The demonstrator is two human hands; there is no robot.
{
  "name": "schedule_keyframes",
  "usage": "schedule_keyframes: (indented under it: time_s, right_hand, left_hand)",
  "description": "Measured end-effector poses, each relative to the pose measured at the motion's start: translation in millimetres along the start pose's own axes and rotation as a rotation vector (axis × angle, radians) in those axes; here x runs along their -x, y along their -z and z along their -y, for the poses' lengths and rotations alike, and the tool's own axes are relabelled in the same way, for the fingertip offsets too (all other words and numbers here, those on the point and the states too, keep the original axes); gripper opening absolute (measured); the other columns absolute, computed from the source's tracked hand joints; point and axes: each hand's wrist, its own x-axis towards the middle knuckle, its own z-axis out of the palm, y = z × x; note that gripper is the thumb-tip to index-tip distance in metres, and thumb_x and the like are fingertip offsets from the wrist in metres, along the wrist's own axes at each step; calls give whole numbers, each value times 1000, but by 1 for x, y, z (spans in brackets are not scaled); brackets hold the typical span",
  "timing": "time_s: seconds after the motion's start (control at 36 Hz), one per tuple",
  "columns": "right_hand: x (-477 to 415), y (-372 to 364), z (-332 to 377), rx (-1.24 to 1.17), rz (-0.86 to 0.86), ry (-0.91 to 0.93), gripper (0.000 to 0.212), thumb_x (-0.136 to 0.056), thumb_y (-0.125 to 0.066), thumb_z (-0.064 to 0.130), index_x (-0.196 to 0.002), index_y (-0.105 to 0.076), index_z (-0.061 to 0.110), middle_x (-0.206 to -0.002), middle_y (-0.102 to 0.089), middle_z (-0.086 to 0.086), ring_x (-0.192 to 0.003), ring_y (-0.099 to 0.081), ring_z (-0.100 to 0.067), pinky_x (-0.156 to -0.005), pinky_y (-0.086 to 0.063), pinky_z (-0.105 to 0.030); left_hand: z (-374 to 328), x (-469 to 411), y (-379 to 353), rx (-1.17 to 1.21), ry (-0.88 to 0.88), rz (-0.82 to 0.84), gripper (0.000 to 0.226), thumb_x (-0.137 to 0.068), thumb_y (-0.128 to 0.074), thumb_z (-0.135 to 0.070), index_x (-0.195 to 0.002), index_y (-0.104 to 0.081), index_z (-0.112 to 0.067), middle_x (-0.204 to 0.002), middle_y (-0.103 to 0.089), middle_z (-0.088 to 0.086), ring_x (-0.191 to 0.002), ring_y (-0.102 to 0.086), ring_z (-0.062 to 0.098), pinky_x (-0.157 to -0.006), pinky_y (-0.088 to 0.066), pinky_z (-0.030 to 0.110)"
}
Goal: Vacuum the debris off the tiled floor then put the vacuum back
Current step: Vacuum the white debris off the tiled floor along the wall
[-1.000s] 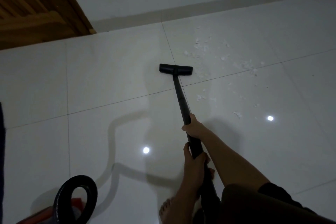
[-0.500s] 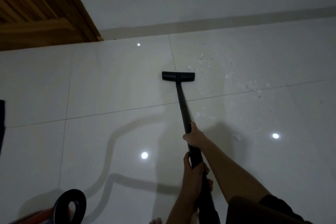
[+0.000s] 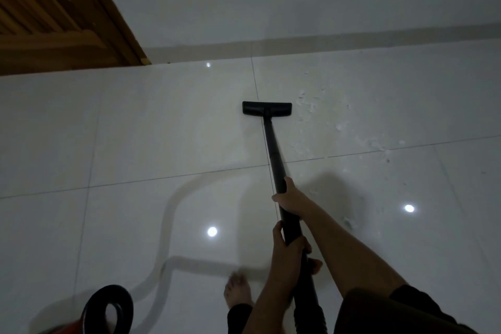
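A black vacuum wand (image 3: 274, 152) runs from my hands out to its flat floor head (image 3: 267, 109), which lies on the white tiled floor (image 3: 151, 130). My right hand (image 3: 291, 195) grips the wand higher up its length. Below it, my left hand (image 3: 287, 247) grips the wand nearer my body. White crumbs of debris (image 3: 336, 127) lie scattered on the tiles just right of the floor head and along the grout line. The looped black hose (image 3: 108, 309) and a bit of the red vacuum body (image 3: 73, 327) show at the bottom left.
A wooden door and frame (image 3: 59, 16) fill the top left corner. A pale wall with a skirting strip (image 3: 325, 41) runs along the far edge of the floor. My bare feet (image 3: 238, 293) stand on the tiles beneath the wand. Ceiling lights reflect as bright spots.
The floor head has slid forward along the tiles toward the wall, left of the debris. Both hands keep the same grip. My view has tilted up, then back down slightly.
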Motion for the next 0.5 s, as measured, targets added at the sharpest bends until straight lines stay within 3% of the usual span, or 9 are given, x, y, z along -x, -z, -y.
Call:
schedule_keyframes:
  time_s: [0.14,0.28,0.42,0.5]
  right_hand:
    - [-19,9,18,-41,32,4,75,-94,-49,21,-151,0,23,-124,-49,-14,-96,-52,-25,-77,-44,-36]
    - [-37,18,34,-65,33,18,75,-93,-52,24,-151,-4,24,-130,-48,-14,-99,-53,-26,-81,-47,-38]
    - [-51,28,47,-156,54,24,67,-97,-48,25,-151,-8,23,-133,-46,-14,-98,-53,-25,-80,-49,-39]
    - [-60,30,51,-324,63,12,61,-98,-47,18,-149,-14,21,-111,-52,-15,-81,-58,-24,-73,-55,-35]
  left_hand:
    - [-21,-26,5,-103,17,-53,43,-86,-50,3,-118,-31,-20,-82,-54,15,-47,-53,16,-48,-47,25]
    - [-41,-43,7,-160,5,-38,40,-87,-49,1,-113,-30,-22,-82,-52,12,-43,-50,13,-44,-44,22]
    - [-52,-55,9,-144,5,-35,49,-89,-48,1,-126,-28,-25,-79,-51,10,-41,-50,10,-45,-44,24]
    - [-58,-60,6,-126,-5,-37,52,-89,-47,1,-128,-28,-28,-77,-53,10,-42,-50,11,-45,-43,25]
